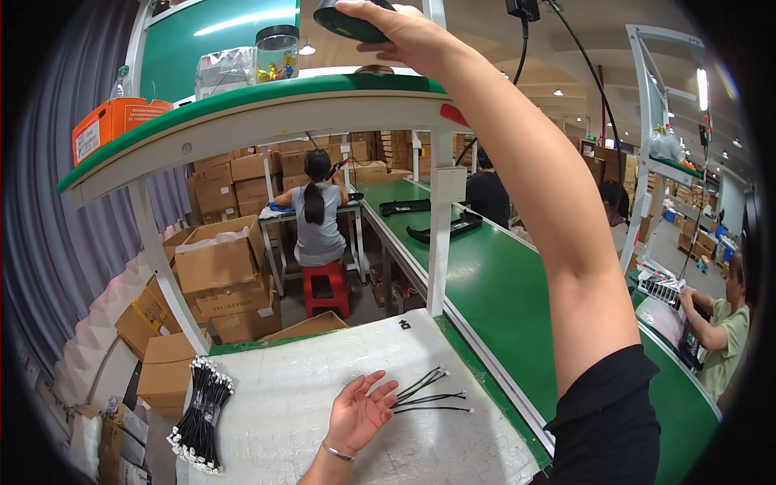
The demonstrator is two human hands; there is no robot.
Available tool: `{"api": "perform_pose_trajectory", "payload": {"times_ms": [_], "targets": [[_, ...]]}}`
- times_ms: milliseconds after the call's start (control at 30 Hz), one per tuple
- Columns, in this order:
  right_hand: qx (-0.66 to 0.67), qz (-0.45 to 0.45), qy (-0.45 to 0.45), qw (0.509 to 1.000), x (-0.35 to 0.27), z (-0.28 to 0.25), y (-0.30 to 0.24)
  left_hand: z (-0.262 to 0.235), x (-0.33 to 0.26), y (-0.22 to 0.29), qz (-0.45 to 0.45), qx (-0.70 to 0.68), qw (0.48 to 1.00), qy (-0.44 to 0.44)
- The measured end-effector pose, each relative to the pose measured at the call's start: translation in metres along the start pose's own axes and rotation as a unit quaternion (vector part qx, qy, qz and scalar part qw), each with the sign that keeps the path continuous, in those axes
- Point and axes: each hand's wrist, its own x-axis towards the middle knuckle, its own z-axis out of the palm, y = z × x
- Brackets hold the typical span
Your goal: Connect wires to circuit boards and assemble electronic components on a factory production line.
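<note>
My right arm stretches up to the shelf, and my right hand (404, 34) grips a dark, rounded object (352, 26) at the top edge of the view; its kind cannot be made out. Over the white-covered bench, my left hand (361, 411) is turned palm up, fingers loosely curled and apart, holding nothing. Beside its fingertips lie several loose black cables (432, 396) with small white connectors. A tied bundle of similar black cables (202, 416) lies at the left of the white work mat (283, 404).
The green-edged shelf (267, 99) carries an orange box (113, 125), a clear jar (276, 55) and a clear plastic package (225, 73). A white post (439, 242) stands beside the green conveyor (517, 299), which bears black plastic parts (444, 227). Co-workers sit ahead and at right.
</note>
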Motion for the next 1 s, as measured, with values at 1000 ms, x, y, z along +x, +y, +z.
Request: {"api": "perform_pose_trajectory", "payload": {"times_ms": [1000], "targets": [[-0.342, 0.077, -0.151, 0.924, 0.007, -0.032, 0.009, -0.002, 0.007, 0.001, 0.011, 0.008, 1.000, 0.007]]}}
